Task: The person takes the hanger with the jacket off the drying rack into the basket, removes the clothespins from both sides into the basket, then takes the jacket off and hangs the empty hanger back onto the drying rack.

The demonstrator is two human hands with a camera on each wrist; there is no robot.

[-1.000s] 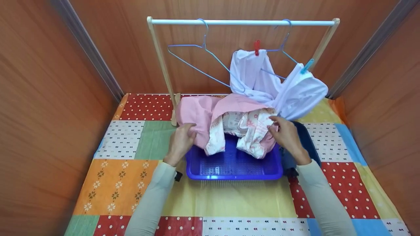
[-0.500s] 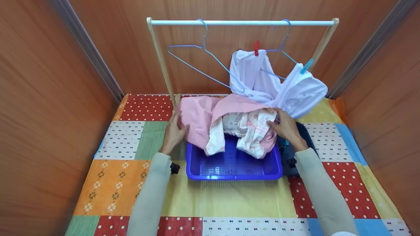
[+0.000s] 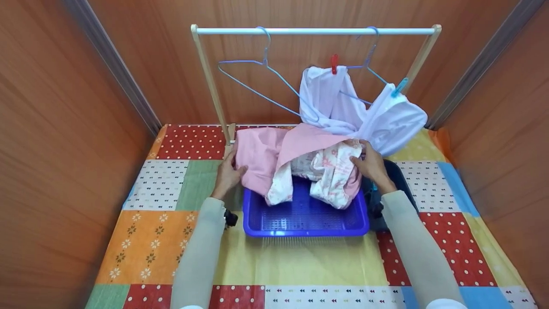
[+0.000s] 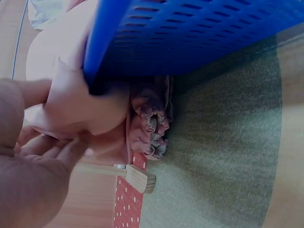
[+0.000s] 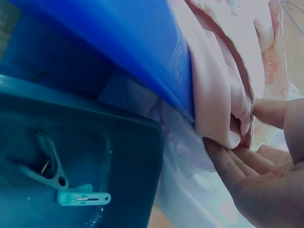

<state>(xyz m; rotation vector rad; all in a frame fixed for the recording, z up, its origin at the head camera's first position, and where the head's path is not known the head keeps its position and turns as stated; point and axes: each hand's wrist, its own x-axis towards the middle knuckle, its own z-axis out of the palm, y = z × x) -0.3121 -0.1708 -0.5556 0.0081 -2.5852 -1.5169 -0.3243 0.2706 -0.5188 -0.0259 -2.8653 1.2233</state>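
Clamping thumb and fingers on the pink garment [image 3: 261, 156], the left hand [image 3: 226, 176] grips nine o'clock, the right hand [image 3: 372, 165] three. A blue basket [image 3: 306, 233] shows at six.

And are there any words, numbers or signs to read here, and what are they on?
No text is readable.
Pink garment: its pale lining has pinkish marks, maybe letters, too small and blurred to read.
Tablecloth: arrow-like shapes, flowers and dots, just a pattern.
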